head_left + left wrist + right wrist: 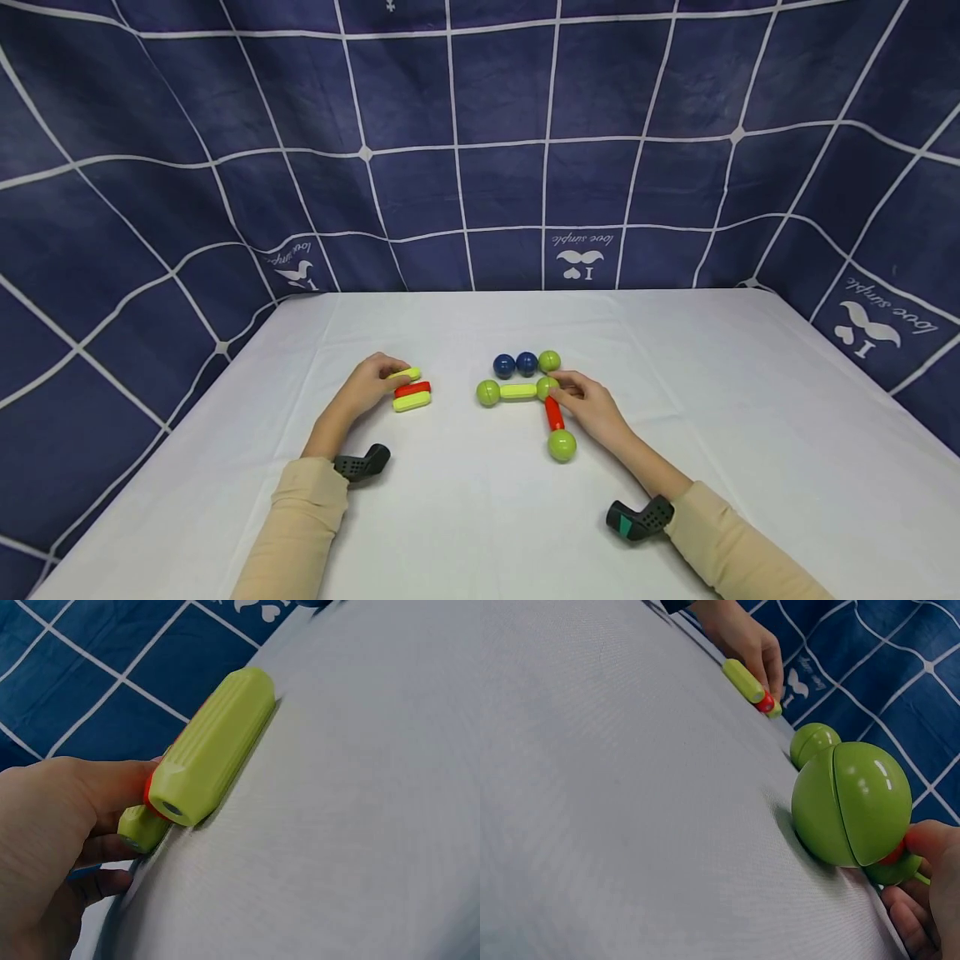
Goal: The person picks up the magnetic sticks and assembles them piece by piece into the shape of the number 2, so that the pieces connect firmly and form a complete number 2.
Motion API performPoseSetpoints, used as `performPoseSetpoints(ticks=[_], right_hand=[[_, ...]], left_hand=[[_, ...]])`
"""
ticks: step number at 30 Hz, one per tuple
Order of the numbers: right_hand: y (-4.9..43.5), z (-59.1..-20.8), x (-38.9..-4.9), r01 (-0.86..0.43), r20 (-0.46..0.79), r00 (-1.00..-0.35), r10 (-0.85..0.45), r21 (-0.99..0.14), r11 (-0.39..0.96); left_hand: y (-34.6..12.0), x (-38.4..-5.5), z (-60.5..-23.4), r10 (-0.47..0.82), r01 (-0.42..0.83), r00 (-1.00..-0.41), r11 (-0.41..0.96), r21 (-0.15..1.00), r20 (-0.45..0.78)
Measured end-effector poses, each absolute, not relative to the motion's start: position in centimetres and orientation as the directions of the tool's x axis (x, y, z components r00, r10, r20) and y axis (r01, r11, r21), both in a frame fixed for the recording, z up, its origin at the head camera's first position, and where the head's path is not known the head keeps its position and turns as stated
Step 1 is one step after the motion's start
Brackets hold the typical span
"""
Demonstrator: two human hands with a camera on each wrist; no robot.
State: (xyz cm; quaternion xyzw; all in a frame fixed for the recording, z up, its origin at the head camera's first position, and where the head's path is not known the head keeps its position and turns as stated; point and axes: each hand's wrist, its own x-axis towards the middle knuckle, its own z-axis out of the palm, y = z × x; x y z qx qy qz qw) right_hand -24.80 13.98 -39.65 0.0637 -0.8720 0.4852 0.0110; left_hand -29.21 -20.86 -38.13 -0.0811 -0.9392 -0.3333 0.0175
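Note:
My left hand (367,385) pinches the farthest yellow-green building stick (406,374) between thumb and fingers. Just in front of it lie a red stick (412,389) and another yellow-green stick (412,402), whose end bears a grey disc in the left wrist view. Farther right, a corner-shaped assembly rests on the table: a green ball (488,392), a yellow-green stick (518,392), a corner green ball (546,387), a red stick (554,414) and a near green ball (562,446). The thumb and fingers of my right hand (594,408) grip the corner ball.
Behind the assembly two blue balls (515,364) and a loose green ball (550,360) sit in a row. A white cloth covers the table (465,517). Dark blue checked curtains (502,192) hang along the back and sides. Black devices (640,518) are worn on both wrists.

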Motion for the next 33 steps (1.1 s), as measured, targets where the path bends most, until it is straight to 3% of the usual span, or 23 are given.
performPoseSetpoints(ticks=[9,18,26,33], right_hand=[[14.0,-39.7,-24.7,-0.121,0.079,-0.991,-0.104,-0.848,0.516],[14.0,-39.6,-24.8,-0.133,0.085,-0.99,-0.117,-0.85,0.51],[14.0,-39.5,-24.7,-0.143,0.093,-0.988,-0.123,-0.85,0.507],[14.0,-39.6,-24.9,-0.128,0.079,-0.99,-0.117,-0.848,0.515]], left_hand=[[-20.1,-29.0,-37.8,0.11,0.168,-0.985,0.77,0.616,0.13],[-16.6,-27.7,-35.0,0.212,0.303,-0.953,0.697,0.65,0.218],[-12.4,-26.0,-33.5,0.385,0.393,-0.907,0.627,0.672,0.17],[-9.9,-24.4,-33.4,0.59,0.503,-0.801,0.572,0.648,0.101]])
